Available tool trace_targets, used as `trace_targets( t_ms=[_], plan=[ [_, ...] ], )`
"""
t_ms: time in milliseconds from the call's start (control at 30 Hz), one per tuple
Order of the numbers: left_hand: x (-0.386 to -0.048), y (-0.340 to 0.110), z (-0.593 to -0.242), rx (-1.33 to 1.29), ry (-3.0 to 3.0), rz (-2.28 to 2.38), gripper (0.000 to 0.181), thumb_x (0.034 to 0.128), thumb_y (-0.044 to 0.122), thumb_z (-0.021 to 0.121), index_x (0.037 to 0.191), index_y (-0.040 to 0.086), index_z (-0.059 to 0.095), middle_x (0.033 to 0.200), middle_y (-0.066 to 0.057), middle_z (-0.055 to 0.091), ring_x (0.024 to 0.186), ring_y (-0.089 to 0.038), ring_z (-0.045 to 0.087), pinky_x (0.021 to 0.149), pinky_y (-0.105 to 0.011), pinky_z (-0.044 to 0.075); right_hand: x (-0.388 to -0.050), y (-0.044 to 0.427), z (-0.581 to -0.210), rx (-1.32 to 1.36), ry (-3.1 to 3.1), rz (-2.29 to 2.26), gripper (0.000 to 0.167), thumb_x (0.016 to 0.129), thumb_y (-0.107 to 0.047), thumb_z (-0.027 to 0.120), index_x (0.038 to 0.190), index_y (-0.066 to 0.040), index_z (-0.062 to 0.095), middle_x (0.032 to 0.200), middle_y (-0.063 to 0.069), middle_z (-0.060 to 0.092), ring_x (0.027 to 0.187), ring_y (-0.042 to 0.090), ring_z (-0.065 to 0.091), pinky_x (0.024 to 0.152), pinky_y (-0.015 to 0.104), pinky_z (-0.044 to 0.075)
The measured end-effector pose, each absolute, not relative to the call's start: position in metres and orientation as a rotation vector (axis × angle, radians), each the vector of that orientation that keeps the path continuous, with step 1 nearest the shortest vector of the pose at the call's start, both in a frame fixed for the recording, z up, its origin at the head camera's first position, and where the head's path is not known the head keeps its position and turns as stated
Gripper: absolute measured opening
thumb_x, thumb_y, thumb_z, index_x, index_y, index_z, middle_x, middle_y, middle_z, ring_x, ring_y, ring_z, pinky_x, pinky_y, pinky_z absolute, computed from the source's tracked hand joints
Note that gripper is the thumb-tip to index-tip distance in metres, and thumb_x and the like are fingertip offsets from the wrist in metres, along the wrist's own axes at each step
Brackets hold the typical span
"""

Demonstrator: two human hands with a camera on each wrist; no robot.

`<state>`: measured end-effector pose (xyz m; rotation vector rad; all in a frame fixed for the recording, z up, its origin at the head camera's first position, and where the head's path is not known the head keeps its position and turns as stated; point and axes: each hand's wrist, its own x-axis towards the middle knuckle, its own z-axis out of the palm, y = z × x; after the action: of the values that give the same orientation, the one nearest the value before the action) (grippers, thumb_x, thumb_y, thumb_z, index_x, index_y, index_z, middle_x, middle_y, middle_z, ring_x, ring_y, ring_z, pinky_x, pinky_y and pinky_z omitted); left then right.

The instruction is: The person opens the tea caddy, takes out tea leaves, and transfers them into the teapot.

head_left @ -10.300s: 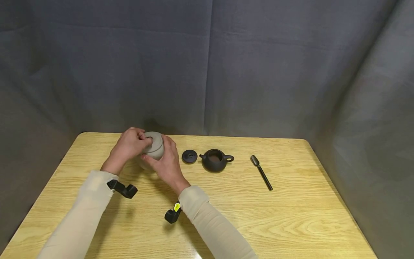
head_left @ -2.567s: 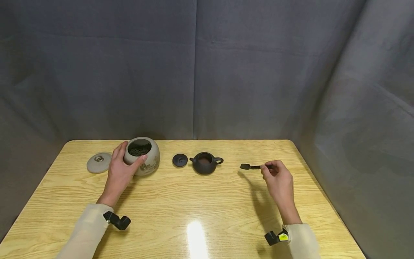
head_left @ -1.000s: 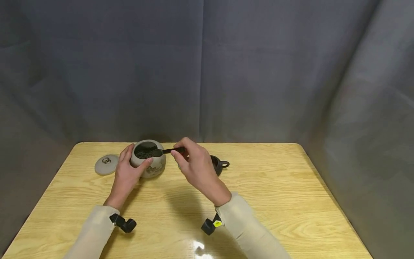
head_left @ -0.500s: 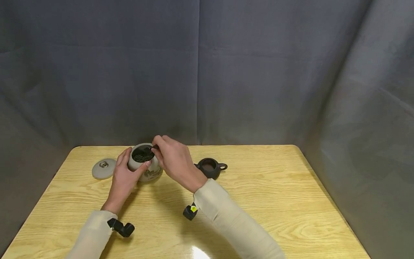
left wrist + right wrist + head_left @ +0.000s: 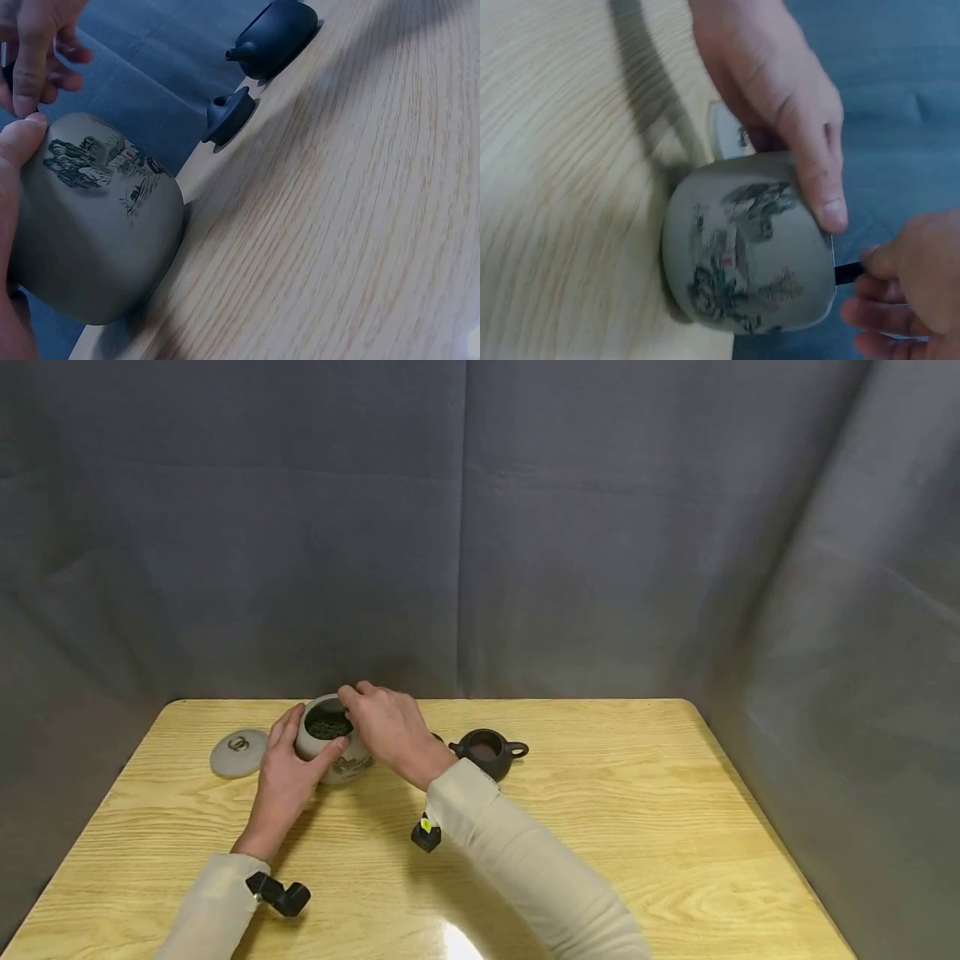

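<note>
In the head view, a dark grey cloth curtain (image 5: 300,543) fills the background at 12 o'clock, split by a vertical seam (image 5: 462,543); more grey cloth closes the sides at 9 and 3 o'clock, deeply creased near 2. Below spreads a yellowish wood-grain table (image 5: 660,860) with rounded far corners, a bright white glare (image 5: 458,943) shining at 6 o'clock

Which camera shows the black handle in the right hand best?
The right wrist view: part of the black handle shows plainly between the right hand and the jar. The left wrist view shows a dark bit; in the head view, the hand hides it.
</note>
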<state>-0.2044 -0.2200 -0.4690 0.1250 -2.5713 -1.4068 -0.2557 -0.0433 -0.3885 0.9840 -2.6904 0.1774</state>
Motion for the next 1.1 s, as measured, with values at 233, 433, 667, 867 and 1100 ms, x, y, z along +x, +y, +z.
trace_targets(
  t_ms=[233,433,667,867,1100],
  plan=[
    [-0.207,-0.217,-0.468,0.122,-2.576,-1.401,0.101,0.0988,0.056,0.072,0.172,0.012,0.019,0.178,-0.017,0.018,0.158,-0.045,0.032,0.122,-0.066,0.036,-0.255,-0.045,-0.392,1.027,-2.774,0.491,0.006,0.109,-0.02,0.063,0.111,-0.016,0.066,0.1,0.0,0.07,0.083,0.011,0.068,0.068,0.022,0.052],
    [-0.213,-0.214,-0.471,0.103,-2.567,-1.401,0.1,0.0987,0.054,0.073,0.172,0.011,0.02,0.177,-0.017,0.02,0.159,-0.045,0.032,0.122,-0.065,0.036,-0.256,-0.037,-0.397,0.925,-2.833,0.927,0.006,0.109,-0.018,0.061,0.112,-0.014,0.065,0.095,0.001,0.071,0.072,0.01,0.061,0.062,0.019,0.045],
    [-0.213,-0.214,-0.472,0.122,-2.567,-1.407,0.103,0.097,0.06,0.072,0.172,0.013,0.019,0.178,-0.015,0.019,0.159,-0.045,0.033,0.122,-0.067,0.036,-0.26,-0.03,-0.408,0.731,-2.804,1.354,0.007,0.109,-0.019,0.063,0.111,-0.013,0.066,0.087,0.002,0.065,0.063,0.011,0.053,0.055,0.021,0.041],
    [-0.212,-0.214,-0.47,0.127,-2.571,-1.402,0.103,0.0971,0.06,0.072,0.172,0.013,0.019,0.178,-0.016,0.019,0.159,-0.045,0.032,0.123,-0.067,0.035,-0.258,-0.031,-0.411,0.62,-2.75,1.588,0.006,0.107,-0.017,0.066,0.107,-0.011,0.068,0.087,0.005,0.069,0.064,0.01,0.057,0.055,0.022,0.044],
    [-0.213,-0.213,-0.472,0.127,-2.562,-1.395,0.103,0.0964,0.059,0.073,0.172,0.011,0.022,0.178,-0.016,0.021,0.16,-0.044,0.032,0.123,-0.066,0.034,-0.254,-0.028,-0.409,0.483,-2.678,1.792,0.007,0.106,-0.014,0.067,0.108,-0.007,0.068,0.085,0.008,0.072,0.066,0.015,0.066,0.056,0.023,0.047]
  ],
)
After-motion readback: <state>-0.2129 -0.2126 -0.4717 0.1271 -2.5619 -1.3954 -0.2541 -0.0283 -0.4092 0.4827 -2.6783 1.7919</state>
